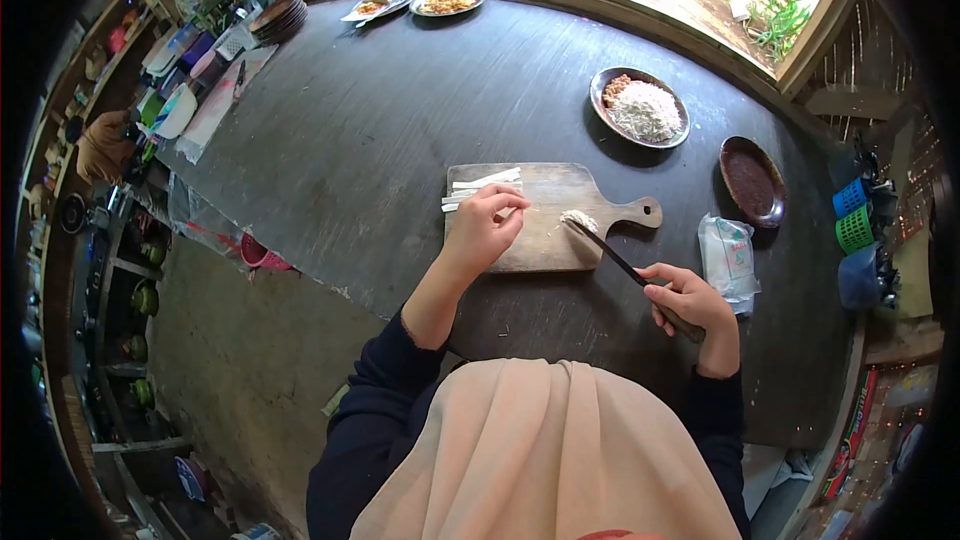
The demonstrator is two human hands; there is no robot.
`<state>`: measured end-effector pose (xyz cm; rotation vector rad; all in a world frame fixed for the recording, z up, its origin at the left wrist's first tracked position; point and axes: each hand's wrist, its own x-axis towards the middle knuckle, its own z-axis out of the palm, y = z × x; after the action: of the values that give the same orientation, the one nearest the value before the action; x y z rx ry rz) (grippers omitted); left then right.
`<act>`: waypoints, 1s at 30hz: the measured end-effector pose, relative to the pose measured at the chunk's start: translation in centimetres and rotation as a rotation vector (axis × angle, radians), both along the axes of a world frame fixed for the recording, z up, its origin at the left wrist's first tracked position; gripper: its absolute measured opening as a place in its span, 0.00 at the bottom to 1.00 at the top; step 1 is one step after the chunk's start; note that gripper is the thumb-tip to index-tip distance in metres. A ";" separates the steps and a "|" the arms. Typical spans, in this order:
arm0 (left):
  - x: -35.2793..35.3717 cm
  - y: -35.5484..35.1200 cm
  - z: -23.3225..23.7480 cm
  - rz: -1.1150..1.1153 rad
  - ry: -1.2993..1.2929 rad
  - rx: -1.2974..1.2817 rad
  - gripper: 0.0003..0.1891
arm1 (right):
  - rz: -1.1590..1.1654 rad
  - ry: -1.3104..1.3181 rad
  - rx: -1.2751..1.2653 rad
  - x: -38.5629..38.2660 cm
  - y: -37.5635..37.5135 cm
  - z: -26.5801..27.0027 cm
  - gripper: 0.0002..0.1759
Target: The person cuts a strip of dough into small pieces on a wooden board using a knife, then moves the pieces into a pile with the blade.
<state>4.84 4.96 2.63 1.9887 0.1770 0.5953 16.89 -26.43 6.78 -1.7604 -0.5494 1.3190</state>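
A wooden cutting board [545, 251] lies on the dark table in front of me, its handle pointing right. Several white strips [490, 180] rest together on its left part. My left hand [486, 230] is over the board beside these strips, fingers bent and apart, with nothing visible in them. Toward the board's handle end sits a small heap of finely chopped white pieces [579, 221]. My right hand [690, 302] is closed around the handle of a knife [625, 266]. The blade slants up and left, its tip at the chopped heap.
A plate of white shreds and brown bits [645, 110] stands beyond the board. To the right are a brown oval dish [752, 182] and a plastic packet [728, 258]. Two food plates [449, 1] sit at the far edge. Containers [175, 112] crowd the left corner.
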 end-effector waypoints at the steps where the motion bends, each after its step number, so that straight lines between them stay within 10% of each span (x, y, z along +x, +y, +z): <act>1: 0.0 0.0 -0.2 0.005 0.007 -0.002 0.07 | -0.028 0.015 0.008 -0.2 0.0 0.3 0.21; 30: -0.6 -1.0 -0.3 -0.113 -0.078 0.139 0.06 | -0.035 0.141 0.110 -1.8 0.9 -1.1 0.19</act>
<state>4.21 3.92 2.38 2.0895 -0.0254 0.6249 15.07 -25.53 5.65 -1.5672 -0.5005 1.3509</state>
